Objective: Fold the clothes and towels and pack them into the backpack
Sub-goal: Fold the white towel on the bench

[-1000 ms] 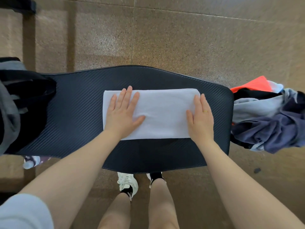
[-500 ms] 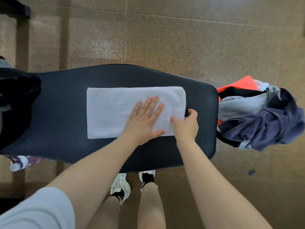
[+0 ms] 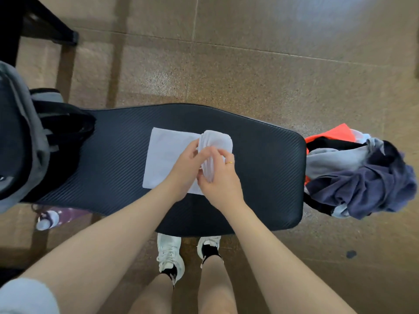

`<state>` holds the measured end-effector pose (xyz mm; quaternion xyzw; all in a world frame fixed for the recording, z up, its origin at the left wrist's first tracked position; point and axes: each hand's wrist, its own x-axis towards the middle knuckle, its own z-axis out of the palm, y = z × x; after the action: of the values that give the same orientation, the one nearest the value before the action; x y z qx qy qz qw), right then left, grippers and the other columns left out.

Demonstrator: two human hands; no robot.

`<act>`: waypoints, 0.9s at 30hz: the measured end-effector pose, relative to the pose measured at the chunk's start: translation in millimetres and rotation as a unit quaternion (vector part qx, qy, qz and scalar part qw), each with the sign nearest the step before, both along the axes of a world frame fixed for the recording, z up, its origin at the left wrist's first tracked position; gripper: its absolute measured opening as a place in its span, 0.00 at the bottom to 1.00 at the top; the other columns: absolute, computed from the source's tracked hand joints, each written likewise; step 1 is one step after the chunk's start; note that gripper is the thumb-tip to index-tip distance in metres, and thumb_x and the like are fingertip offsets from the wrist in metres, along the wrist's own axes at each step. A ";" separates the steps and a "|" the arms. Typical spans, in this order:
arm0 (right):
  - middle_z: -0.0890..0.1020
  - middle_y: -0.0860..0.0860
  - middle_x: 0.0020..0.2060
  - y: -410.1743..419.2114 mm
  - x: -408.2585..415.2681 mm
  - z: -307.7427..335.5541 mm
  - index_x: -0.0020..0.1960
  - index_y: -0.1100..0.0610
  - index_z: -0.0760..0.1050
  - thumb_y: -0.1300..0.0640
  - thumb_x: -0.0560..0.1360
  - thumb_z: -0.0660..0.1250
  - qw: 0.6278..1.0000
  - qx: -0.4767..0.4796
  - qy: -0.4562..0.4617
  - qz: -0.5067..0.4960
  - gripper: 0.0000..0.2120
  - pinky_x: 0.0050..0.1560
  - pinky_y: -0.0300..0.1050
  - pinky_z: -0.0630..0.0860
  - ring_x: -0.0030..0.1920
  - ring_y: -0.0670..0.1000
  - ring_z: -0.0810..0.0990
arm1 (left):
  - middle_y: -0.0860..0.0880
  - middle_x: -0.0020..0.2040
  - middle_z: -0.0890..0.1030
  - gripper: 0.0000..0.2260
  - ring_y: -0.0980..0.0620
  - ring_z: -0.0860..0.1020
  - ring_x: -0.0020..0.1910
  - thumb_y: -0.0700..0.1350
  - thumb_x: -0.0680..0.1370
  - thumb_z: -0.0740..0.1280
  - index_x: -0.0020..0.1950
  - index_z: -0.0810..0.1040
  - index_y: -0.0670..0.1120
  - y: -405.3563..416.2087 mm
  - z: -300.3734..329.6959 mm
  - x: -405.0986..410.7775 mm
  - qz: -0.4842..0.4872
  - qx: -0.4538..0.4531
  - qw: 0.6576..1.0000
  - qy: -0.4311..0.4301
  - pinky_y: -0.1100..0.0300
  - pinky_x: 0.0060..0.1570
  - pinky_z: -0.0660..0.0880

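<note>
A white towel (image 3: 166, 158) lies on the black padded bench (image 3: 260, 168), its left part flat and its right end rolled up into a thick coil. My left hand (image 3: 184, 171) and my right hand (image 3: 218, 177) both grip that rolled end from the near side. A grey and black backpack (image 3: 25, 143) stands at the bench's left end, open side hidden from view. A heap of unfolded clothes (image 3: 360, 180), dark blue, grey, black and orange, hangs off the bench's right end.
A bottle with a white cap (image 3: 48, 219) lies on the brown speckled floor under the bench's left part. My feet in white shoes (image 3: 170, 257) stand at the near edge. A dark furniture leg (image 3: 56, 30) is at the far left.
The towel lay flat under my palms; my right hand lifted its right end and both hands have rolled it leftward. The view has shifted to the left.
</note>
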<state>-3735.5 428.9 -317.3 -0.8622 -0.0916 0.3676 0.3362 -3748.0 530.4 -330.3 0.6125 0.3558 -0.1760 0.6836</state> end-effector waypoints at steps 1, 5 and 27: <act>0.54 0.49 0.72 3.9 -3.3 -4.7 0.72 0.54 0.57 0.56 0.76 0.63 1.000 0.004 0.013 0.016 0.28 0.50 0.48 0.77 0.50 0.54 0.77 | 0.52 0.55 0.79 0.11 0.54 0.78 0.55 0.50 0.79 0.61 0.61 0.73 0.51 3.7 -5.3 -6.1 0.000 0.027 1.000 -0.001 0.57 0.53 0.76; 0.65 0.52 0.71 -1.9 -11.4 -17.6 0.70 0.58 0.65 0.60 0.76 0.60 0.994 0.004 -0.090 0.068 0.22 0.53 0.44 0.74 0.52 0.53 0.75 | 0.52 0.53 0.79 0.10 0.53 0.78 0.53 0.42 0.78 0.62 0.59 0.73 0.49 15.6 -20.9 -19.5 0.025 0.078 0.997 0.002 0.61 0.49 0.76; 0.29 0.44 0.72 15.0 -1.8 -68.9 0.74 0.51 0.30 0.34 0.74 0.55 0.930 -0.212 -0.169 0.250 0.45 0.70 0.56 0.29 0.73 0.54 0.29 | 0.46 0.58 0.74 0.20 0.47 0.73 0.57 0.46 0.77 0.64 0.68 0.67 0.43 83.4 -40.9 -66.9 -0.008 0.331 0.935 0.127 0.58 0.51 0.68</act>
<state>-3737.3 443.9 -386.2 -0.9119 -0.2798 0.2993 0.0225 -3814.9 613.8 -371.1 0.7797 0.4725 -0.1301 0.3897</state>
